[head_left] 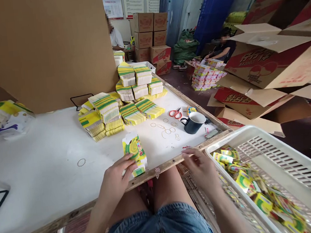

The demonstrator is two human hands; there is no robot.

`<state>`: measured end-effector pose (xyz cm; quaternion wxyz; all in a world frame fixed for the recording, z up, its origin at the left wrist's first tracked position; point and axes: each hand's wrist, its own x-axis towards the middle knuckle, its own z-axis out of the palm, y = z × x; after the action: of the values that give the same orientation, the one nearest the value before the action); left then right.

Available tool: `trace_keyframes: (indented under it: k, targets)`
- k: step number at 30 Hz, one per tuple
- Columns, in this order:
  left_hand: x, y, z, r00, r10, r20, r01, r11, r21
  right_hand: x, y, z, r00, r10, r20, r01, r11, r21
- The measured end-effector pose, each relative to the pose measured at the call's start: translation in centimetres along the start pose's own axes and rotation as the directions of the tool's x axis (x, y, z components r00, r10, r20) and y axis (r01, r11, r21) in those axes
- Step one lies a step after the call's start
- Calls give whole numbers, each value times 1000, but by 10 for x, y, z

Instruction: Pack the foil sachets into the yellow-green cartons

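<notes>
While left hand (pixel 116 176) grips carton (pixel 135 150), long axis up-frame at lower centre, right hand (pixel 203 168) sits farther right, fingers loosely half-curled.

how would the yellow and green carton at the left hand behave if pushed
The carton appears to be thin card, so its walls may give. Its white end flap juts out and could bend. It might slide on the smooth tabletop.

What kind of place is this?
Probably a packing workshop: there are bundles of yellow cartons on the table, a white basket holding little yellow packs, and cardboard boxes stacked beyond.
</notes>
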<state>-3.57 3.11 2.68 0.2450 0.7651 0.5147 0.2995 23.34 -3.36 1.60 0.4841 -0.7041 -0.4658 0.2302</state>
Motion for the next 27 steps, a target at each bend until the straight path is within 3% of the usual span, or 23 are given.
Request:
trace_keyframes:
  k: [3,5,7,9,11,13,15,17,19,21,23,24,25,27]
  targets:
    - [-9,16,-2,991,97,-89,-97,995,4,-11,-23,41,956,46,291,-142,937,318]
    - [-19,27,4,961,259,-99,-262,965,-14,-15,-35,52,904,56,423,-261,858,443]
    - [-29,36,13,911,409,-52,-412,907,-85,-16,-41,53,888,73,453,-320,806,498]
    - [-37,42,22,902,426,-70,-431,883,-186,-16,-44,48,906,91,413,-318,791,523]
    - [-39,47,26,949,249,-192,-304,883,-358,-20,-45,43,916,94,390,-311,780,543]
    - [-37,51,25,974,-66,-215,-91,759,-645,-26,-48,43,902,69,426,-325,759,565]
    - [-32,54,20,966,-255,33,152,459,-875,-33,-50,46,873,31,487,-349,737,579]
    - [-27,56,14,921,-203,331,370,199,-907,-39,-52,53,845,-3,535,-365,727,582]
    - [-25,56,10,878,-132,461,473,87,-877,-42,-52,58,828,-32,559,-347,754,557]
    - [-24,55,8,877,-153,455,467,53,-883,-42,-51,59,859,-40,510,-240,849,471]
    - [-24,53,8,876,-202,439,456,48,-889,-40,-52,56,937,-94,336,-20,947,322]
    - [-24,52,8,871,-219,440,460,47,-887,-37,-54,53,954,-171,245,113,965,235]
    - [-24,52,8,863,-229,450,471,48,-881,-34,-56,51,943,-274,191,245,956,162]
    - [-23,51,6,841,-233,487,511,49,-858,-28,-62,45,853,-470,228,459,882,105]
